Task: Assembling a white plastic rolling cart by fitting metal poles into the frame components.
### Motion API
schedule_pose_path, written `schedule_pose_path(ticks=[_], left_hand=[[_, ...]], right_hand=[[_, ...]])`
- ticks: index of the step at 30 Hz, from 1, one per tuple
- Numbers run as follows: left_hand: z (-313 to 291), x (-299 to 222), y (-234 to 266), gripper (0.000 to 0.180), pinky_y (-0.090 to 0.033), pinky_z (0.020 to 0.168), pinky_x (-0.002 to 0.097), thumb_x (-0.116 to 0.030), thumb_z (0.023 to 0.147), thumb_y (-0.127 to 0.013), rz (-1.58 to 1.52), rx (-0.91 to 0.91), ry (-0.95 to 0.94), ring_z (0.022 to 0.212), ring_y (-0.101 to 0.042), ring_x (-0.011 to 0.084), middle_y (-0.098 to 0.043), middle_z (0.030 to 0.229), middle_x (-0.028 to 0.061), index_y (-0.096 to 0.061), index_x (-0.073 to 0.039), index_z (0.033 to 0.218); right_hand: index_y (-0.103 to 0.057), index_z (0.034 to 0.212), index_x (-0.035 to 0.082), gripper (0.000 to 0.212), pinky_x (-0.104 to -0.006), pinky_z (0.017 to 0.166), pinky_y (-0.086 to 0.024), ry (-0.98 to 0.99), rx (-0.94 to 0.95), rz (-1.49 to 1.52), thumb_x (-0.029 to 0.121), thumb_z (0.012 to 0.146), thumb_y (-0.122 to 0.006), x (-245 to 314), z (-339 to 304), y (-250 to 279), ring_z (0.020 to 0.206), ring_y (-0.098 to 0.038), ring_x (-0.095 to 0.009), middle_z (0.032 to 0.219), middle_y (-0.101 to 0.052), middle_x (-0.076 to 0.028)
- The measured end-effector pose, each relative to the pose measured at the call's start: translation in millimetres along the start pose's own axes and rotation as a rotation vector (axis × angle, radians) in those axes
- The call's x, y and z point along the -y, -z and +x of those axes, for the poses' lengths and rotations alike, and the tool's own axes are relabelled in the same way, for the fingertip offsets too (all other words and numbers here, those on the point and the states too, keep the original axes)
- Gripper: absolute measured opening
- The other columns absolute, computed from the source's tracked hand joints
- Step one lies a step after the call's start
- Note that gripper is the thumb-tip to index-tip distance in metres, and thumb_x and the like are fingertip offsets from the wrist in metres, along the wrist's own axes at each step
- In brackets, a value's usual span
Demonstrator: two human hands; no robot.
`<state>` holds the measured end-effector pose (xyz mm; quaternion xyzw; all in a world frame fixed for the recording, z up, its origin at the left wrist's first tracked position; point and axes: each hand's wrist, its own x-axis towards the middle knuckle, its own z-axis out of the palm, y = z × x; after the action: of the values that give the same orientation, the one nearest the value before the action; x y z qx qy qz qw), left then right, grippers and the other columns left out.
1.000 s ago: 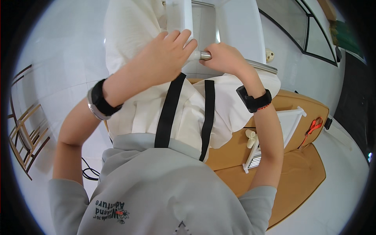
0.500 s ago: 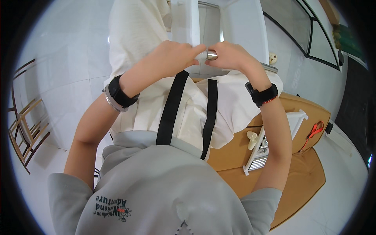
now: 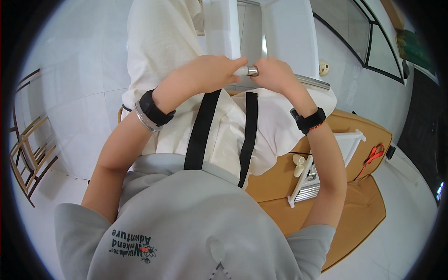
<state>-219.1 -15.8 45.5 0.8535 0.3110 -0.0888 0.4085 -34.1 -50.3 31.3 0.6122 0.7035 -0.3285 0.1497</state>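
Note:
Over my lap, my left hand (image 3: 210,74) pinches a white plastic end piece (image 3: 241,71) between thumb and fingers. My right hand (image 3: 276,75) is wrapped round a shiny metal tube (image 3: 313,82); the tube's near end meets the white piece between my hands, and its far end sticks out past my right wrist. How deep the white piece sits in the tube is hidden. Just beyond my hands stand white panels (image 3: 287,32) with a gap between them, crossed by a metal bar (image 3: 248,3) at the top.
On the tan cushioned seat (image 3: 275,212) at my right lie a white frame (image 3: 352,140), several metal tubes (image 3: 306,192), cream plastic fittings (image 3: 299,165) and red-handled scissors (image 3: 374,154). A wooden chair frame (image 3: 32,154) is on the floor at left; a black-framed panel (image 3: 368,42) is far right.
Both hands have come slightly nearer to me, still holding the white piece and the tube together. More of the tube's far end shows beyond my right wrist.

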Motion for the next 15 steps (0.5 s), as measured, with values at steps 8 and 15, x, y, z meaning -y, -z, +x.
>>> schedule_pose_path(ticks=[8,15], left_hand=[[-5,6,5,0.025,-0.042,0.057,0.0411,-0.034,0.086,-0.049,0.103,-0.091,-0.023,0.066,-0.056,0.0317,-0.057,0.067,0.0126,-0.045,-0.015,0.103],[-13,9,13,0.025,-0.042,0.058,0.0408,-0.033,0.086,-0.049,0.096,-0.082,0.022,0.066,-0.055,0.0319,-0.057,0.067,0.0129,-0.046,-0.014,0.102]], right_hand=[[-0.062,0.066,0.009,0.013,-0.0378,0.052,-0.046,-0.022,-0.214,-0.099,0.021,0.068,-0.059,15,-4,-3,0.059,-0.059,-0.030,0.061,-0.059,-0.011],[-0.060,0.062,0.008,0.007,-0.0355,0.047,-0.046,-0.008,-0.363,-0.145,0.014,0.064,-0.058,27,-5,-13,0.053,-0.060,-0.027,0.058,-0.059,-0.012]])
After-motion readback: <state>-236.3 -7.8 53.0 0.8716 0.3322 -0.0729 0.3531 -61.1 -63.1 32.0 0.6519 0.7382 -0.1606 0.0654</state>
